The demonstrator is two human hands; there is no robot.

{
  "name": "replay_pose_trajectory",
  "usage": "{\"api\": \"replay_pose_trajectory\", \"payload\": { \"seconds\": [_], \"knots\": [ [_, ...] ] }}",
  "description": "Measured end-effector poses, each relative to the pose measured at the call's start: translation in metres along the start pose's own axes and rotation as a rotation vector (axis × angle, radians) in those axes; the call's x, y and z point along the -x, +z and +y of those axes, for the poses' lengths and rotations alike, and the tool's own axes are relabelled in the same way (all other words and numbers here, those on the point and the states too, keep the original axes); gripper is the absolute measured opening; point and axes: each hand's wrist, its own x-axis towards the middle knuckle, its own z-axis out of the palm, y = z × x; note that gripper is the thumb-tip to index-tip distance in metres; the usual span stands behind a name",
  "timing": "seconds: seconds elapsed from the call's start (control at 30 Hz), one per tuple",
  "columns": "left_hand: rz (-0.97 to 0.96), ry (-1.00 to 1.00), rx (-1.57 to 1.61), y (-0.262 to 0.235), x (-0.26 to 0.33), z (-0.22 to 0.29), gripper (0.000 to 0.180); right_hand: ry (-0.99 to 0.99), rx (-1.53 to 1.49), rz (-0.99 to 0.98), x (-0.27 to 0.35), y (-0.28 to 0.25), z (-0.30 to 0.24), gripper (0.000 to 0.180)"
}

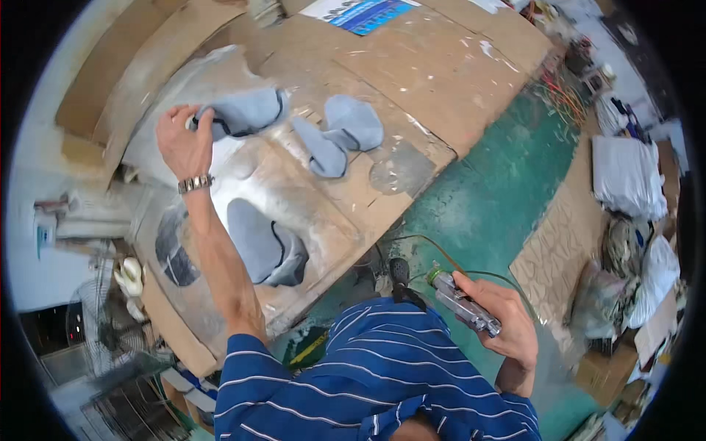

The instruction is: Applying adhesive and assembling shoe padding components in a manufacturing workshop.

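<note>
Blue-grey pieces [250, 110], blue white-striped shirt [375, 360]

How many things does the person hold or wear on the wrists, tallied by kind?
Gray piece with dark edging, in the left hand: 1
Metallic handheld tool, in the right hand: 1
Wristband, left wrist: 1
Total: 3

left arm [220, 257] stretched forward, left hand [184, 143] pinching; right forearm [515, 378] beside the body, right hand [511, 316] curled in a grip

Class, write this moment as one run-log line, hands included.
left hand: at grey piece; right hand: holding metallic tool; cardboard surface: more grey pieces
</note>
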Motion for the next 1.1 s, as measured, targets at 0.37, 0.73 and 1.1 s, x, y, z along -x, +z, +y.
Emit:
{"api": "replay_pose_trajectory", "payload": {
  "seconds": [0.37, 0.73, 1.1],
  "knots": [
    [-0.63, -0.272, 0.13, 0.269, 0.118, 0.193, 0.076, 0.338, -0.028, 0.171, 0.032, 0.03, 0.015, 0.084],
    [-1.421, -0.655, 1.094, 0.094, 0.438, 0.138, 0.04, 0.029, -0.192, -0.093, -0.003, -0.012, -0.001, 0.075],
    [-1.784, -0.489, -0.146, -0.217, 0.778, 0.017, 0.024, -0.219, -0.039, -0.23, -0.033, -0.001, -0.019, 0.068]
  ]
}}
